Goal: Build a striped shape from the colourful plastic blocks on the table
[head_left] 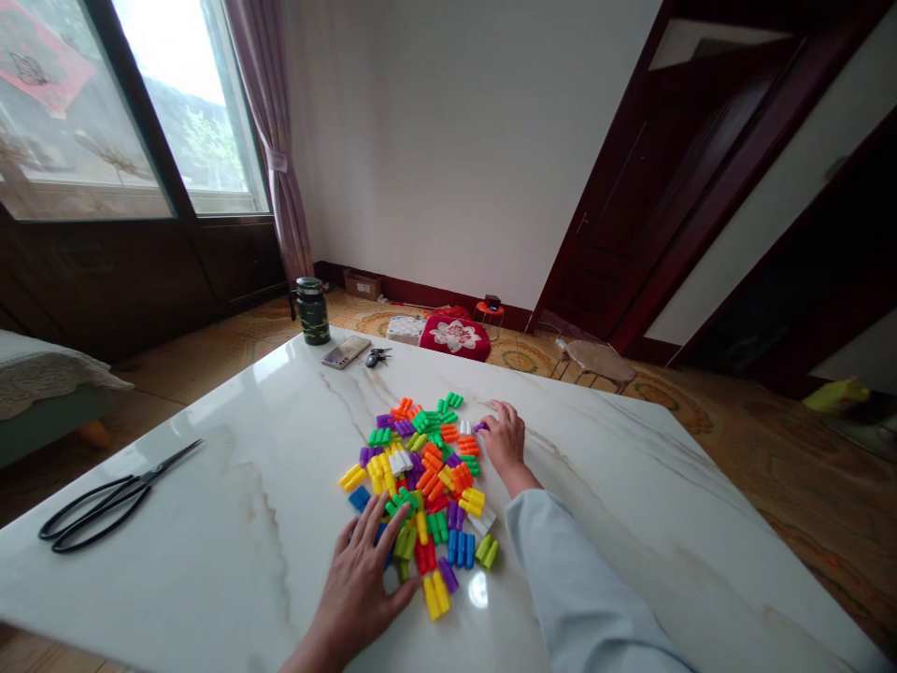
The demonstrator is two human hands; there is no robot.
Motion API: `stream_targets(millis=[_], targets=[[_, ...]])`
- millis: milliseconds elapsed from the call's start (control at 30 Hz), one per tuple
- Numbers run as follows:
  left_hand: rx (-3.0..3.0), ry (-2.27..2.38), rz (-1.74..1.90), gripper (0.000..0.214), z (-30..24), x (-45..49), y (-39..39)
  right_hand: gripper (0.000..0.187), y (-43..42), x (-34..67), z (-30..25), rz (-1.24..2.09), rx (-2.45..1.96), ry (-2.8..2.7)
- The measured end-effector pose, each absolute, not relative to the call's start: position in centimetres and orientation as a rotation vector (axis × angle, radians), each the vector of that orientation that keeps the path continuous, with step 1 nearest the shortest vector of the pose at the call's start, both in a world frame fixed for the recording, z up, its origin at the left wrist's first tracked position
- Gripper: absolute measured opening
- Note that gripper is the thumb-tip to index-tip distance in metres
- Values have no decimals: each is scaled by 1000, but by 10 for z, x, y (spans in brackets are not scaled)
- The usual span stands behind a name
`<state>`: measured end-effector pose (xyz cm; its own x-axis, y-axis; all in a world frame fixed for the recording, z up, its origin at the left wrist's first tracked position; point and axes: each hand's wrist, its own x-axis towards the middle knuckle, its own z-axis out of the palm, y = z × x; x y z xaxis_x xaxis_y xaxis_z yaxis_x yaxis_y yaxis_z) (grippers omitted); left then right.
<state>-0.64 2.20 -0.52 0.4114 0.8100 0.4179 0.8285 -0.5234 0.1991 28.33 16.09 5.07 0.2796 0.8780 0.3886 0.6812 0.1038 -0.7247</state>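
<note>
Marble table (631, 523) bears a heap of coloured blocks (427, 486). The left hand (368, 579) and right hand (503, 441) flank it, fingers spread and gripping nothing. They seem to be corralling the heap; lifting one block needs a pinch.

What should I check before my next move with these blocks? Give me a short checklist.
1. Left hand flat and open, fingertips on the pile's near blocks: ok.
2. Right hand at the pile's far right side, beside a purple block; whether it grips one: cannot tell.
3. Pile of blocks wholly on the table, away from its edges: ok.
4. Scissors lie far left, apart from both hands: ok.
5. Phone and keys lie beyond the pile, apart from it: ok.
</note>
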Motion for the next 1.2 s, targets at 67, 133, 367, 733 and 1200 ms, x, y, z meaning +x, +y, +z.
stream_targets(millis=[67,133,367,733,1200], targets=[[-2606,-1516,-741,78,-5,-6,22,11,149,278,52,343,-1632,-1390],[-2611,-1521,-749,78,-5,-6,22,31,125,273,53,461,-1631,-1325],[-2663,-1564,-722,76,2,-4,21,35,15,289,49,745,-1677,-1286],[-2649,-1578,-723,72,0,-3,22,39,-56,331,12,265,-1820,-986],[-2635,-1551,-659,72,0,-4,23,38,-3,313,-5,146,-2001,-1274]])
